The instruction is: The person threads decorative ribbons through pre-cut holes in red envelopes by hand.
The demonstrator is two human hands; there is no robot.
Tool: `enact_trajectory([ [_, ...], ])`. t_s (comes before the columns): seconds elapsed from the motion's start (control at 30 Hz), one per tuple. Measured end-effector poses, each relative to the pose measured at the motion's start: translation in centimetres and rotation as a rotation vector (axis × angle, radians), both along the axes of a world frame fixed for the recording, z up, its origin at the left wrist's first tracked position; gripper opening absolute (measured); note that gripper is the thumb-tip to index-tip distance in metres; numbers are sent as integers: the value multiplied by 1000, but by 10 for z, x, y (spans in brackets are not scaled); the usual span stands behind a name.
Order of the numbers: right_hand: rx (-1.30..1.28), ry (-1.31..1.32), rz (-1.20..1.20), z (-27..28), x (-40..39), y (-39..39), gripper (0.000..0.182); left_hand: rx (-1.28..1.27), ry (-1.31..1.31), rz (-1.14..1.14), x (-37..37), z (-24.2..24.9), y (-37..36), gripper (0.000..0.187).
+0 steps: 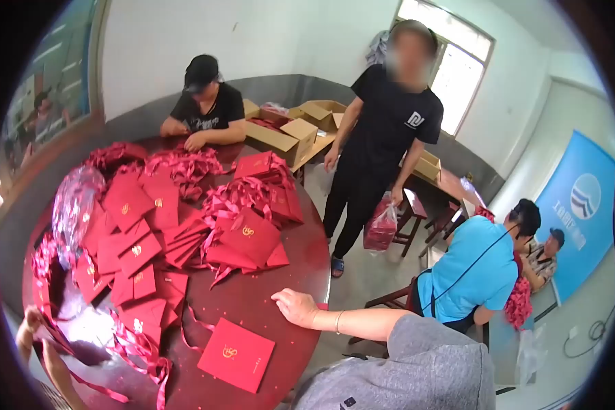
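My right hand (296, 307) reaches in from the right over the edge of the dark red round table (290, 362), wearing a bracelet at the wrist. Its fingers point left, slightly bent, with nothing seen in them. Nearest to it lies a flat red square gift bag (237, 355) with a gold emblem. Farther off, a wide heap of similar red bags (138, 253) with ribbon handles spreads across the table, another emblem bag (250, 236) on its near side. Loose red ribbons (140, 345) trail beside the square bag. My left hand is out of view.
At the left edge another person's hands (31, 326) are at some ribbons. A person in black (208, 113) sits across the table; another (396, 126) stands holding a wrapped red bundle (381, 225). Cardboard boxes (283, 142) are behind. A person in blue (468, 270) sits right.
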State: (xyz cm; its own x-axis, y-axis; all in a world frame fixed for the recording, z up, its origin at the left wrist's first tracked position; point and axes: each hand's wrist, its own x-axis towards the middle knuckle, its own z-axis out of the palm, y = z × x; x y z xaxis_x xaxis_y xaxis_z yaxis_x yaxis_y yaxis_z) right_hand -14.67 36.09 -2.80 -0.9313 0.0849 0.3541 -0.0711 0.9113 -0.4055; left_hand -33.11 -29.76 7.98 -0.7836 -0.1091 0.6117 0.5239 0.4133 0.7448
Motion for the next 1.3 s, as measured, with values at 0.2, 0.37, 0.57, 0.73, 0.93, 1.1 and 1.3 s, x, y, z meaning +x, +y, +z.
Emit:
enact_trajectory([
  [0.2, 71, 14, -4, -9, -1, 1, 14, 123, 25, -217, -13, -12, -33, 43],
  [0.37, 74, -4, -21, -6, 1, -1, 14, 223, -42, -379, -5, -50, -55, 44],
  [0.57, 50, -21, -29, -5, -1, -1, 13, 265, -137, -536, -22, -75, -77, 46],
  [0.73, 70, 24, -19, -9, -1, 0, 15, 283, -226, -657, -42, -102, -101, 48],
  [0.93, 68, 7, -44, -6, -1, -4, 13, 302, -337, -841, -57, -124, -123, 49],
  [1.1, 79, -5, -68, -5, -1, -4, 13, -37, -318, -649, -47, -108, -116, 46],
  [1.3, 52, 9, -44, -4, -1, -4, 12, -283, -315, -396, -35, -93, -105, 44],
])
